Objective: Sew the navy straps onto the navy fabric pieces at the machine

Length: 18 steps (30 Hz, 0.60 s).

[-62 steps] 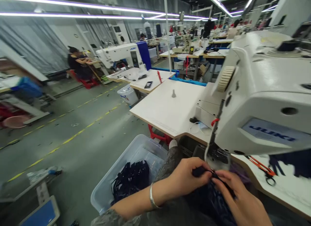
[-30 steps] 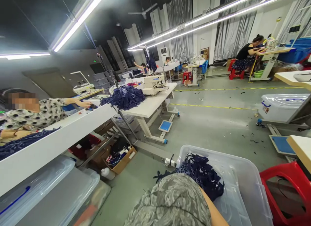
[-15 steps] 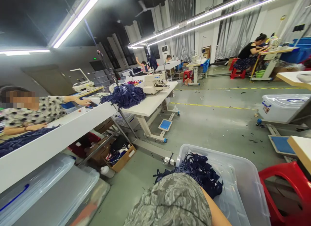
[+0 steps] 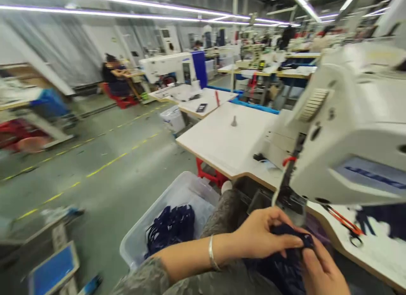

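No legible text anywhere; blue lettering (image 4: 376, 177) on the sewing machine (image 4: 355, 126) too blurred.

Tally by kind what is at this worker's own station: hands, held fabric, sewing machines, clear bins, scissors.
Hands: 2, left hand and right hand
Held navy fabric: 1
Sewing machine: 1
Clear bin: 1
Scissors: 1
Total: 6

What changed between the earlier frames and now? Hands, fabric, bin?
The head swung back from the aisle side to the sewing machine. Both hands, out of sight in the last two pictures, show again: the left hand and right hand pinch the navy fabric below the machine head, much as 2.1 s ago. Unchanged: the clear bin holding navy pieces, and the orange scissors on the table.
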Tool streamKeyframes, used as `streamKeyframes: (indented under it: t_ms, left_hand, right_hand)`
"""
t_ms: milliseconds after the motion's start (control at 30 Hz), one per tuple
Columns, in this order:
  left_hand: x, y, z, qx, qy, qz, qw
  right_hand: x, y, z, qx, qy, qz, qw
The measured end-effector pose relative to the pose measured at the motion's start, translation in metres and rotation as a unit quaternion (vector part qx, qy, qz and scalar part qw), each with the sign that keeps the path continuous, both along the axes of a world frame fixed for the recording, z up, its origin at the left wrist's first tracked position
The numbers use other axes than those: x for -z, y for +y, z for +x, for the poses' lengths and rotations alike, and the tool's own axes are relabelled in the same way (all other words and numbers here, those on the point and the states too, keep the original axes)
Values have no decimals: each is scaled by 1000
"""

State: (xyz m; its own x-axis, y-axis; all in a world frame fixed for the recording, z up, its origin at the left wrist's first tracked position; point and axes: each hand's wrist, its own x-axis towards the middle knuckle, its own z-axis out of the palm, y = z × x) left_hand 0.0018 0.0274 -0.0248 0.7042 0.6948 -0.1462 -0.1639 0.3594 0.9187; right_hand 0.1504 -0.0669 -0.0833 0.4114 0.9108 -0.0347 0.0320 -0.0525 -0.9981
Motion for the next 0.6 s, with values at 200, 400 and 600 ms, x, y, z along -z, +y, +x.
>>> streamKeyframes:
  t_ms: [200, 400, 600]
  left_hand:
    - [-5, -5, 7, -37, 73, 92, 992]
    - [-2, -7, 8, -41, 112, 213, 970]
    - [2, -12, 4, -67, 134, 423, 894]
  right_hand:
    - [-12, -3, 8, 21, -43, -11, 999]
    - [-23, -5, 7, -68, -93, 11, 993]
    - [-23, -3, -6, 96, -8, 74, 993]
